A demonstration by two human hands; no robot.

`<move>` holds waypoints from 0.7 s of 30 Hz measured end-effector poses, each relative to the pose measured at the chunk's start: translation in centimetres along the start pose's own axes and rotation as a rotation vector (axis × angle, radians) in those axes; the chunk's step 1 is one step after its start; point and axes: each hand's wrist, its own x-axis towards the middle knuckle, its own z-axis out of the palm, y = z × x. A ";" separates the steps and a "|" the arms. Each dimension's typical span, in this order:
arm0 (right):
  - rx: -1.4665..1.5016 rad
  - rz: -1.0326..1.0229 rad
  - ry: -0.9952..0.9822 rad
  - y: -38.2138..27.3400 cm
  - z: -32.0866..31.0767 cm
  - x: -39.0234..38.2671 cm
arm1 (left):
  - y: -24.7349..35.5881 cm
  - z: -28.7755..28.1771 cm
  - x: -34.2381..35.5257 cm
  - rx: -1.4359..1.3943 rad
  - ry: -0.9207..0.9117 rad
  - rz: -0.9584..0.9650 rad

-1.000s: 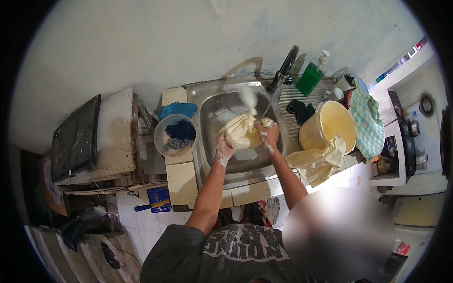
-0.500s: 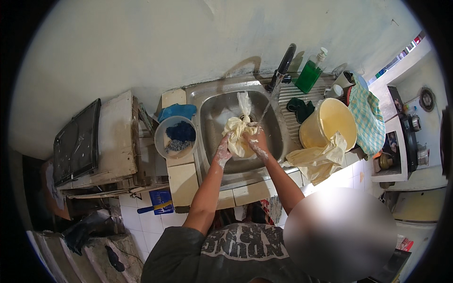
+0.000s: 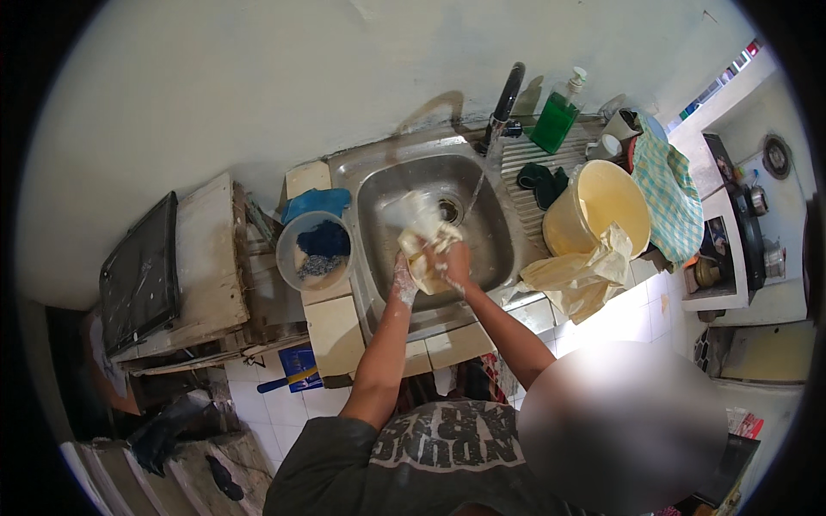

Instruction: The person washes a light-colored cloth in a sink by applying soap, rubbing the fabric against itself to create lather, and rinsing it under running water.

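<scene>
Gripping a soft, pale cream, cloth-like bundle [image 3: 416, 247] from two sides, our left hand [image 3: 402, 275] and our right hand [image 3: 456, 261] meet over a rectangular stainless-steel sink basin [image 3: 495, 245]. The left hand cups the lower left side, while the right has its bent fingers over the right side, so both are narrowed around the material and nearly touch each other. White residue marks our wrists. The bundle sits in the front left part of the basin, nearer to us than the round metal drain [image 3: 449, 210]; whether it rests on the basin floor or hangs just above it, we cannot tell.

Its long axis runs away from us, leaning left: the bulky part lies between our hands, and a whitish, blurred loose end [image 3: 415, 209] points toward the back of the basin. A thin stream of water [image 3: 478, 182] falls from the curved black faucet [image 3: 508, 99] to the right of the bundle and beyond it, well apart from the cloth. Of our two hands, the right is the nearer to that stream.

On the worktop [image 3: 334, 331] to our left, a round, translucent plastic tub [image 3: 291, 268] holds a dark blue cloth [image 3: 325, 238]. To our right stands a large cream plastic bucket [image 3: 564, 225], with a pale cream cloth [image 3: 585, 279] draped at its front.
</scene>
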 end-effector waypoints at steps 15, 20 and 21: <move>-0.101 0.087 0.307 -1.1 3.4 1.7 | 0.7 3.1 2.9 0.089 -0.013 -0.028; -0.207 -0.125 0.454 2.2 3.1 0.5 | 1.2 11.0 -0.3 -0.134 -0.235 -0.106; -0.078 -0.004 0.589 0.6 4.5 0.4 | 2.0 11.8 -0.4 0.266 -0.329 0.088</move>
